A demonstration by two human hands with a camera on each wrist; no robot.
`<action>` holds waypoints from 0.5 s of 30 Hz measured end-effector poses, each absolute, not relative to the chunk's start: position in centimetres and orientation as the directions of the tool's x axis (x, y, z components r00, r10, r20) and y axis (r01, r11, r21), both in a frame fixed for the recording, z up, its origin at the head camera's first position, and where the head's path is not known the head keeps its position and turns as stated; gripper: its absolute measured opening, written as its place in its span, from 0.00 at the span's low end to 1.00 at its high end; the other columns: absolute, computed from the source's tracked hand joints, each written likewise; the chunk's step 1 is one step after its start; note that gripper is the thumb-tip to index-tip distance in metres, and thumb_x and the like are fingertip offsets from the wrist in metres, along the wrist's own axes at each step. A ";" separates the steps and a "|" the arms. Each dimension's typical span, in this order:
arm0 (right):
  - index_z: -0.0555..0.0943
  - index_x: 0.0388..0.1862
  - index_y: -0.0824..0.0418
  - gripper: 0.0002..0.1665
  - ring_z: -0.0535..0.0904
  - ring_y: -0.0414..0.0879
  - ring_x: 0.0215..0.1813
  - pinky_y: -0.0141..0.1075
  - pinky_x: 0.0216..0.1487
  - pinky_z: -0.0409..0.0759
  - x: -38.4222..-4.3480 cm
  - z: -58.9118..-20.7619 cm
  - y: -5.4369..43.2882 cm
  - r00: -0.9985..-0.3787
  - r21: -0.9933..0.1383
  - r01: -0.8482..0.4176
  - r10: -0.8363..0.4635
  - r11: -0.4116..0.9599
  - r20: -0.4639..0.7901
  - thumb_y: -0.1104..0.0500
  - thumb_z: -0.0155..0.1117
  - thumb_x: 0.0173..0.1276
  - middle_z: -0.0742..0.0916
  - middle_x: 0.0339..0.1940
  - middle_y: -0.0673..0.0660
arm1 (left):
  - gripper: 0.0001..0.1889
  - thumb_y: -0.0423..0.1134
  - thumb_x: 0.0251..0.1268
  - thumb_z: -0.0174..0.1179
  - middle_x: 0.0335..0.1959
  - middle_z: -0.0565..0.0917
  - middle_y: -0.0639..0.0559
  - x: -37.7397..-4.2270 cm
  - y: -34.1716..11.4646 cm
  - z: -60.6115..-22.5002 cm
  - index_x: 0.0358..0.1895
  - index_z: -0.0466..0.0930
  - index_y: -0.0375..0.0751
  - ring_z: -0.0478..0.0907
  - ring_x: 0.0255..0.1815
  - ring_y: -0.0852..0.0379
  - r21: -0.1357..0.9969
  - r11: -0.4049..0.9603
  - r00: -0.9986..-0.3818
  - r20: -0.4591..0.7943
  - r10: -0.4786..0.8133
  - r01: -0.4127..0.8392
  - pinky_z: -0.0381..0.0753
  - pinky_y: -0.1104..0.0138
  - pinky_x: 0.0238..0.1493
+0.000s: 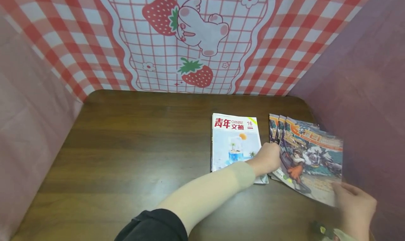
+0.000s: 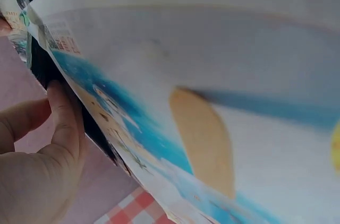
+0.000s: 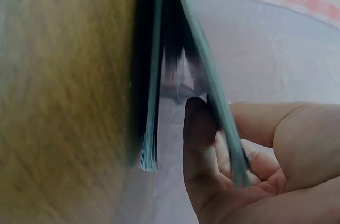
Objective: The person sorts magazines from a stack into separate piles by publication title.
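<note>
My right hand pinches the lower right corner of the top comic magazine, which has "FEI" on its colourful cover. In the right wrist view, the raised magazine runs between thumb and fingers, apart from the pages below. My left hand has curled fingers at that magazine's left edge; its fingertips are partly hidden. More comic magazines lie fanned out underneath. Beneath the left wrist, a white-covered magazine lies on the table; its cover fills much of the left wrist view.
The brown wooden table extends to the left of the magazines. A red-and-white strawberry cloth hangs behind it. Plain pinkish cloth stands close on the right, with more cloth on the left.
</note>
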State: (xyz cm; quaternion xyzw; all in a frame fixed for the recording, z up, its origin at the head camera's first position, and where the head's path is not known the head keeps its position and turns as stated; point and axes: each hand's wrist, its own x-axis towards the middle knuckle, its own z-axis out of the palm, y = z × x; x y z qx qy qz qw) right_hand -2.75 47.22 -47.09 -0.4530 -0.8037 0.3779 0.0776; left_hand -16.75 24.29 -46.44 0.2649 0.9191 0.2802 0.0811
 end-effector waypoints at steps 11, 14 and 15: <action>0.73 0.68 0.71 0.40 0.41 0.73 0.77 0.62 0.75 0.42 -2.9 -46.8 46.3 -0.574 -0.579 0.747 0.757 0.328 -0.312 0.42 0.61 0.72 0.57 0.78 0.75 | 0.13 0.29 0.50 0.68 0.18 0.78 0.58 -16.5 22.2 -46.2 0.17 0.75 0.47 0.74 0.21 0.62 0.591 0.679 -0.848 0.018 0.530 0.436 0.74 0.74 0.26; 0.69 0.72 0.70 0.42 0.38 0.74 0.77 0.63 0.74 0.39 -2.9 -46.6 46.0 -0.572 -0.552 0.764 0.745 0.333 -0.342 0.40 0.61 0.71 0.55 0.79 0.74 | 0.13 0.30 0.49 0.68 0.16 0.77 0.58 -16.4 21.3 -45.7 0.16 0.74 0.47 0.72 0.20 0.62 0.613 0.666 -0.856 0.034 0.516 0.425 0.73 0.73 0.24; 0.68 0.73 0.69 0.43 0.38 0.74 0.77 0.63 0.74 0.40 -2.9 -46.6 46.0 -0.571 -0.547 0.768 0.744 0.334 -0.348 0.40 0.61 0.71 0.55 0.79 0.74 | 0.14 0.31 0.49 0.69 0.16 0.76 0.57 -16.4 21.0 -45.5 0.16 0.74 0.47 0.72 0.20 0.61 0.617 0.663 -0.858 0.041 0.511 0.424 0.73 0.73 0.24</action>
